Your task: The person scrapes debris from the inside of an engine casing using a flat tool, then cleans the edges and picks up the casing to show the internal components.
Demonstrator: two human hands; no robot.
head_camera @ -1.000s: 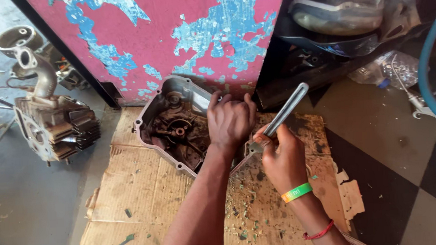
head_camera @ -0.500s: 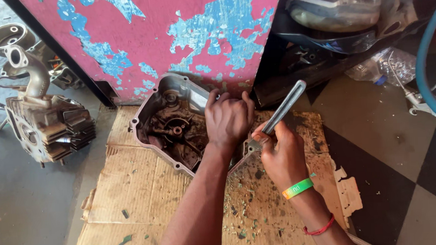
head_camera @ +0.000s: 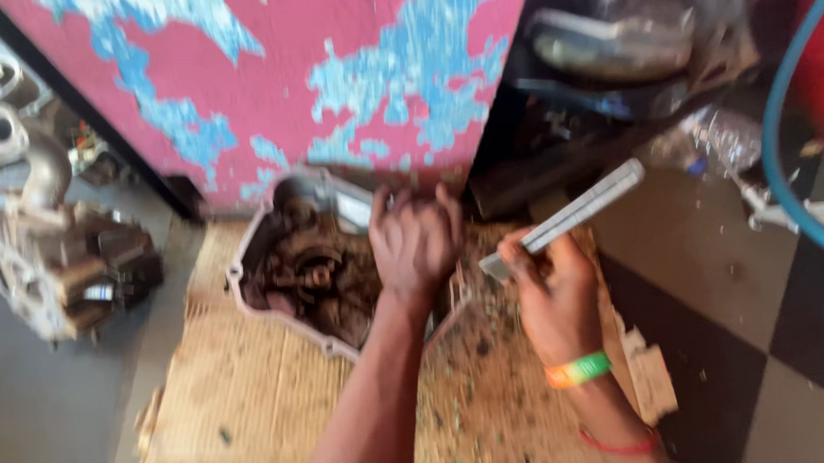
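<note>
The left hand (head_camera: 415, 243) rests on the right edge of a grimy engine case (head_camera: 312, 270), fingers curled over its rim in a closed grip on the metal; the blur hides exactly how the fingertips sit. The case lies open side up on a sheet of worn cardboard (head_camera: 242, 400) spread on the floor, its far end close against a pink and blue peeling panel (head_camera: 263, 80). Dark gears and oily parts fill its hollow. The right hand (head_camera: 552, 295) is just beside the case on its right, its grip pressed together around a long flat metal tool (head_camera: 566, 219) that slants up and away to the right. A green and orange wristband (head_camera: 579, 370) circles that wrist, with a thin red band (head_camera: 620, 441) lower on the forearm. Green flecks and dirt litter the cardboard under the hands. Well apart on the left stands another engine block (head_camera: 61, 264) on grey floor
</note>
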